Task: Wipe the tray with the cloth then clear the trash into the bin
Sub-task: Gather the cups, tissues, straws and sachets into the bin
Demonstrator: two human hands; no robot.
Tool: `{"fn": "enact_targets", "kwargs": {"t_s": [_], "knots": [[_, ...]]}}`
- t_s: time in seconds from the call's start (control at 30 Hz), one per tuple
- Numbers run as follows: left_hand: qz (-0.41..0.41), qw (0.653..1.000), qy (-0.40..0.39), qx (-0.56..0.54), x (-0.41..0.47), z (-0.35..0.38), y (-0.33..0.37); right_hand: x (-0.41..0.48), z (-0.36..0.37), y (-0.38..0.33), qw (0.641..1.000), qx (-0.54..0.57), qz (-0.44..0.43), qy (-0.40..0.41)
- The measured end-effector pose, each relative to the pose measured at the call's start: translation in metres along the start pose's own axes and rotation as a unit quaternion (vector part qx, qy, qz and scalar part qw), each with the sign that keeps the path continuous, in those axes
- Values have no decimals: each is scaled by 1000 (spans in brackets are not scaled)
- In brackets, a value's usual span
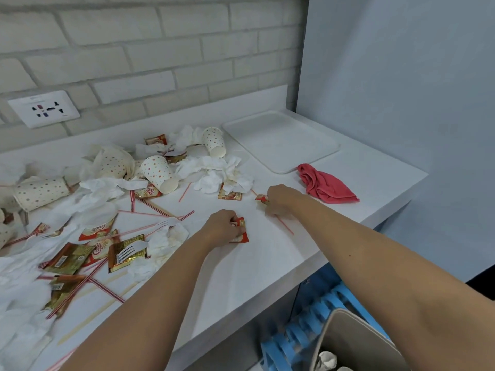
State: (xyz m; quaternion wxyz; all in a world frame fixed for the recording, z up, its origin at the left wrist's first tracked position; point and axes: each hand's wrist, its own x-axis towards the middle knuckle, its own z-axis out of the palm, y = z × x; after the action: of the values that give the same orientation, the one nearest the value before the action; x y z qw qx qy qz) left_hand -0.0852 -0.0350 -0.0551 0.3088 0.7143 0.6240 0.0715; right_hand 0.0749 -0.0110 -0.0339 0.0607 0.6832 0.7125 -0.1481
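Observation:
A white tray [281,141] lies bare at the back right of the white counter [241,277]. A crumpled red cloth [325,184] rests just in front of it. My left hand [223,227] is closed on a red sachet [241,231] on the counter. My right hand [281,199] grips another small red sachet [262,198] and a thin red straw [285,226] runs out from under it. A grey bin [356,341] stands below the counter edge at lower right, with crumpled paper inside.
Dotted paper cups [159,172], crumpled white tissues [214,170], sachets, red straws and a plastic fork [131,250] litter the left and middle of the counter. A wall socket [44,108] sits in the brick wall. Blue slatted crates [302,336] lie under the counter.

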Motion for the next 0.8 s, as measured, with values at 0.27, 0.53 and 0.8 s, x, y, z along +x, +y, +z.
{"fn": "enact_targets", "kwargs": {"t_s": [0.27,0.53,0.8], "knots": [[21,999,28,-17,-3,1,-5,-12,1,-8,998,25,46,20],[14,999,34,-16,-15,0,-13,-27,11,-27,996,43,78,-4],[14,999,30,-5,-28,3,-19,-45,28,-36,993,54,107,18]]}}
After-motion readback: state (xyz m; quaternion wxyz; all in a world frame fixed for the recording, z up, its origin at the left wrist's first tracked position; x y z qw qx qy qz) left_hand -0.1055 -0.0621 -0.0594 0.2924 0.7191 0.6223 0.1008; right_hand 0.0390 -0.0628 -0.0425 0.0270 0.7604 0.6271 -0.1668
